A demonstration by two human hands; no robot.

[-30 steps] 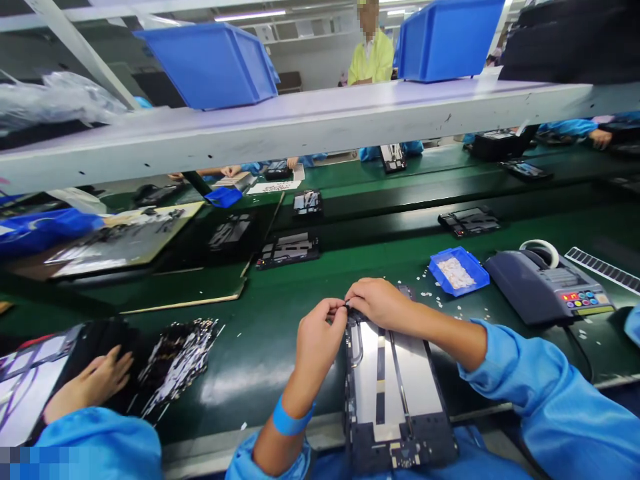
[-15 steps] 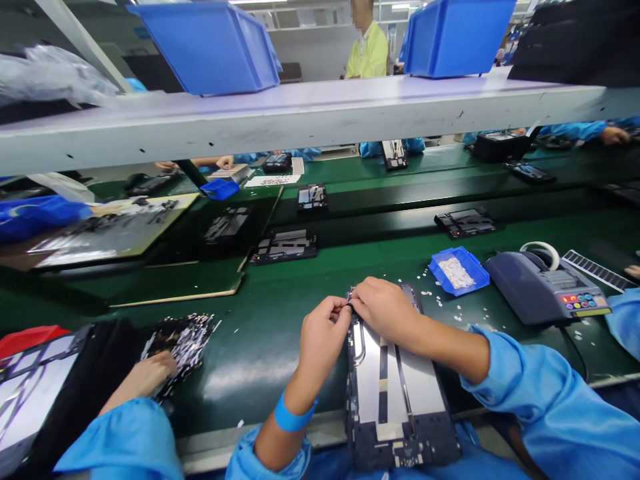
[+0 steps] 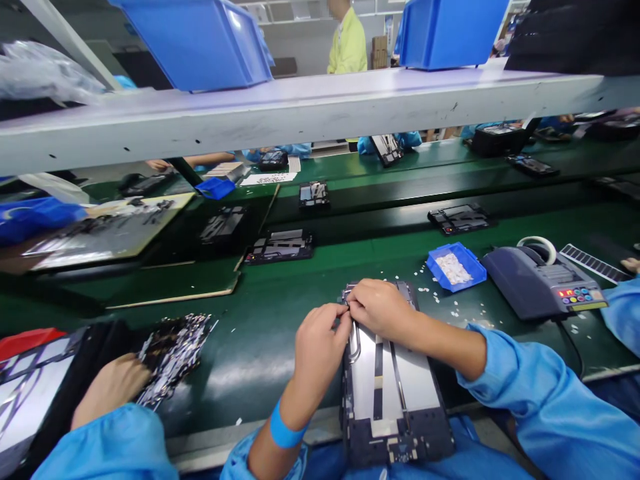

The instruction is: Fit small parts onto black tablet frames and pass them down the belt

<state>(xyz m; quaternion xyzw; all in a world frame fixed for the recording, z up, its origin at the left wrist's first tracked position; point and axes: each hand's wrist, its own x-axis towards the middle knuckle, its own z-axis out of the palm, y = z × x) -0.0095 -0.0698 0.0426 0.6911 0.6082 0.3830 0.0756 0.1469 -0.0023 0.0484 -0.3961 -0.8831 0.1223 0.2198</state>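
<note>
An opened tablet, with silver battery plates and dark flex cables showing, leans at the bench's front edge before me. My left hand, a blue band on its wrist, pinches at the tablet's upper left corner. Fingertip to fingertip with it, my right hand is closed over the tablet's top end, its fingers bent down at the same corner. Whatever sits between the fingertips is too small and covered to make out.
Right of the tablet stand a blue tray of small pale pieces and a grey tape dispenser. At left, a co-worker's hand touches a pile of thin strips. More opened tablets lie beyond, under a white shelf.
My hands stay at the tablet's corner with hardly any shift. The co-worker's hand at left has drawn back toward the left from the strips. The view has shifted slightly.
</note>
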